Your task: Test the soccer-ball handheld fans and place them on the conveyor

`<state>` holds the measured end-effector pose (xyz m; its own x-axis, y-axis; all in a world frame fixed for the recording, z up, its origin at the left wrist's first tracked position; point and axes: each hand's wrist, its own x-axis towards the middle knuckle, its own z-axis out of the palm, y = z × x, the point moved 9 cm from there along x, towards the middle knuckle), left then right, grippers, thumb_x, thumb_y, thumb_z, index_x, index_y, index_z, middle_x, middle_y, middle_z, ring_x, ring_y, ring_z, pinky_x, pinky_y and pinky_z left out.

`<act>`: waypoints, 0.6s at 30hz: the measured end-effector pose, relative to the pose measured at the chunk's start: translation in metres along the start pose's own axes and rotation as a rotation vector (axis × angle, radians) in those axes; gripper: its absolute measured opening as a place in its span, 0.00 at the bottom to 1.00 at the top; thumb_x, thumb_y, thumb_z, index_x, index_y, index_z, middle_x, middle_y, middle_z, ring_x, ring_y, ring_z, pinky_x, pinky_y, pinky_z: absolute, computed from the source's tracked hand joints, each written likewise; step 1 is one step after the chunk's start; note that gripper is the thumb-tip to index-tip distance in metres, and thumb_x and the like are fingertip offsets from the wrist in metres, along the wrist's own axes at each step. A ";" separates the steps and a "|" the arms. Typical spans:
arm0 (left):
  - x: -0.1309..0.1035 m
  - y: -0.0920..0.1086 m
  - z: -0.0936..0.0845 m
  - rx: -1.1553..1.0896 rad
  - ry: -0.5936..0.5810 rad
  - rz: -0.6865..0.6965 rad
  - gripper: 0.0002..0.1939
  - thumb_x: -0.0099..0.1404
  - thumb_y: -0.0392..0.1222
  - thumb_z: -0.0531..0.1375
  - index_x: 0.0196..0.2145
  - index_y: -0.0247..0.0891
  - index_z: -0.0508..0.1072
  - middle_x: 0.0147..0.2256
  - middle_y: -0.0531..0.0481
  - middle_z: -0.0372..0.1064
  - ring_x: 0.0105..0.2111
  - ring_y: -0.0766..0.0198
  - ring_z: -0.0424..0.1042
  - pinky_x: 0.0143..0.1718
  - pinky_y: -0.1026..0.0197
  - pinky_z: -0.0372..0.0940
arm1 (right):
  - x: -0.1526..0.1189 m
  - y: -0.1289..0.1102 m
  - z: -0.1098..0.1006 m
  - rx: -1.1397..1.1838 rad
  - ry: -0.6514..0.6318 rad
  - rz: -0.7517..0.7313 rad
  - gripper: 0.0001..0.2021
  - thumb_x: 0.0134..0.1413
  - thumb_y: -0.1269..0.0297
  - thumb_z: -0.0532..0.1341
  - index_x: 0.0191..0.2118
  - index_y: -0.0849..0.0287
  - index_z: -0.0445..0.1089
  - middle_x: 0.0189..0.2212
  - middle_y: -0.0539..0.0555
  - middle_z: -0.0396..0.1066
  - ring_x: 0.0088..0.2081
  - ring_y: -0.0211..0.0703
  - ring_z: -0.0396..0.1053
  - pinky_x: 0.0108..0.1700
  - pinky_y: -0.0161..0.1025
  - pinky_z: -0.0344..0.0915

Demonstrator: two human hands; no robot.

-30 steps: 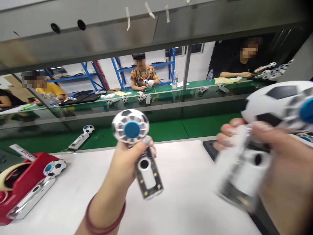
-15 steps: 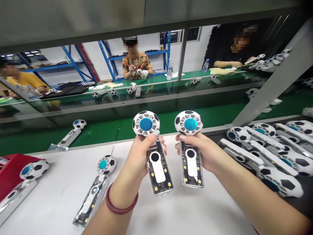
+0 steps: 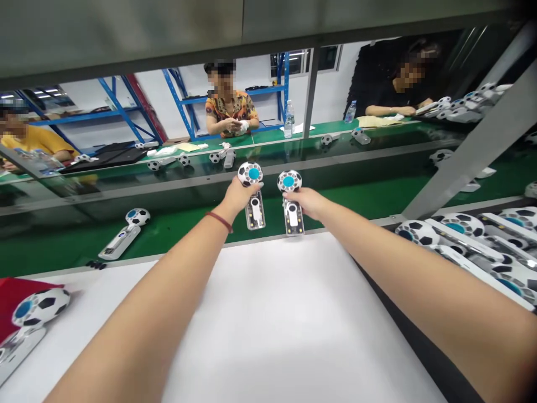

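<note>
In my left hand (image 3: pixel 240 197) is a small handheld fan (image 3: pixel 250 174) with a football-patterned head, a blue centre and a clear handle showing a circuit board and a white piece. My right hand (image 3: pixel 309 200) grips a second fan of the same kind (image 3: pixel 289 181). Both hands are closed around the necks, thumbs on the front. The fans are side by side with their heads up, a small gap between them, in front of the green belt (image 3: pixel 201 224) beyond the white worktop (image 3: pixel 260 313). My fingers hide part of each neck.
Another fan (image 3: pixel 121 238) lies on the belt at left. One more (image 3: pixel 42 308) leans by a red bin (image 3: pixel 17 285). Several fans (image 3: pixel 457 226) are piled at right. A slanted metal post (image 3: pixel 457 151) stands there. Co-workers sit across the line, one in a patterned shirt (image 3: pixel 235 109).
Both hands have moved forward, carrying the two fans from above the worktop out to the belt. The fan that lay left on the worktop no longer shows; my left forearm covers that area.
</note>
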<state>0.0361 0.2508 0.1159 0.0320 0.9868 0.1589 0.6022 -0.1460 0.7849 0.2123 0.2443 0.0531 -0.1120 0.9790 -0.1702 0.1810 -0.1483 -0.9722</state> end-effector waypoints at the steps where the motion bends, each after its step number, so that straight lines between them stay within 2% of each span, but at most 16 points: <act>1: 0.008 -0.006 -0.006 0.084 0.015 -0.017 0.28 0.56 0.43 0.59 0.52 0.31 0.57 0.50 0.34 0.64 0.49 0.48 0.64 0.48 0.51 0.60 | 0.011 -0.004 -0.005 -0.073 0.024 -0.019 0.10 0.52 0.66 0.57 0.40 0.63 0.66 0.39 0.59 0.71 0.36 0.43 0.70 0.37 0.38 0.67; 3: 0.013 -0.019 -0.010 0.251 -0.007 -0.063 0.34 0.55 0.41 0.59 0.56 0.27 0.51 0.50 0.27 0.62 0.50 0.43 0.63 0.47 0.48 0.59 | 0.026 -0.010 -0.012 -0.240 0.076 -0.053 0.14 0.51 0.65 0.58 0.45 0.62 0.65 0.43 0.59 0.69 0.41 0.47 0.69 0.42 0.41 0.65; 6: -0.007 -0.036 0.006 0.452 -0.164 -0.082 0.34 0.55 0.37 0.59 0.56 0.23 0.52 0.47 0.24 0.64 0.47 0.40 0.66 0.45 0.47 0.60 | 0.027 -0.005 -0.014 -0.498 0.140 -0.085 0.24 0.48 0.66 0.60 0.53 0.61 0.61 0.51 0.63 0.62 0.48 0.55 0.64 0.48 0.46 0.61; 9: -0.051 -0.039 0.026 0.582 -0.334 -0.024 0.32 0.54 0.36 0.59 0.56 0.30 0.57 0.50 0.29 0.63 0.49 0.42 0.63 0.47 0.47 0.59 | 0.009 0.012 0.002 -0.704 0.109 -0.136 0.24 0.46 0.66 0.61 0.52 0.60 0.64 0.57 0.63 0.55 0.55 0.62 0.55 0.54 0.51 0.55; 12: -0.106 -0.030 0.025 0.662 -0.433 0.028 0.29 0.54 0.40 0.59 0.55 0.37 0.61 0.56 0.36 0.57 0.56 0.41 0.53 0.52 0.42 0.52 | -0.017 0.031 0.017 -0.835 0.042 -0.203 0.21 0.46 0.66 0.61 0.49 0.60 0.67 0.60 0.61 0.49 0.61 0.66 0.41 0.58 0.55 0.46; 14: -0.144 -0.021 0.007 0.686 -0.447 0.067 0.30 0.57 0.44 0.57 0.57 0.40 0.58 0.59 0.41 0.52 0.59 0.45 0.46 0.55 0.44 0.48 | -0.035 0.043 0.021 -0.913 0.002 -0.222 0.22 0.48 0.64 0.59 0.51 0.60 0.66 0.61 0.61 0.47 0.62 0.65 0.38 0.59 0.56 0.45; 15: -0.162 -0.018 -0.007 0.700 -0.427 0.079 0.29 0.58 0.45 0.55 0.58 0.41 0.56 0.59 0.42 0.51 0.59 0.48 0.46 0.56 0.47 0.47 | -0.043 0.049 0.021 -0.966 -0.021 -0.219 0.22 0.49 0.62 0.58 0.52 0.59 0.65 0.61 0.61 0.46 0.62 0.64 0.39 0.59 0.55 0.46; 16: -0.179 -0.017 -0.025 0.720 -0.387 0.071 0.29 0.59 0.46 0.54 0.58 0.40 0.56 0.59 0.42 0.52 0.58 0.49 0.48 0.56 0.49 0.49 | -0.051 0.055 0.022 -0.999 -0.042 -0.214 0.23 0.51 0.61 0.56 0.54 0.59 0.63 0.61 0.61 0.46 0.62 0.62 0.40 0.59 0.54 0.47; 18: -0.210 -0.031 -0.069 0.781 -0.252 -0.075 0.28 0.61 0.46 0.51 0.57 0.36 0.57 0.55 0.39 0.57 0.56 0.49 0.53 0.54 0.51 0.53 | -0.067 0.064 0.023 -1.018 -0.085 -0.207 0.23 0.53 0.58 0.53 0.55 0.57 0.61 0.61 0.60 0.45 0.62 0.59 0.41 0.59 0.53 0.47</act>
<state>-0.0444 0.0437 0.0999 0.0921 0.9917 -0.0893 0.9882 -0.0801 0.1304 0.2089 0.1661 -0.0014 -0.2964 0.9528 -0.0649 0.8842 0.2481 -0.3957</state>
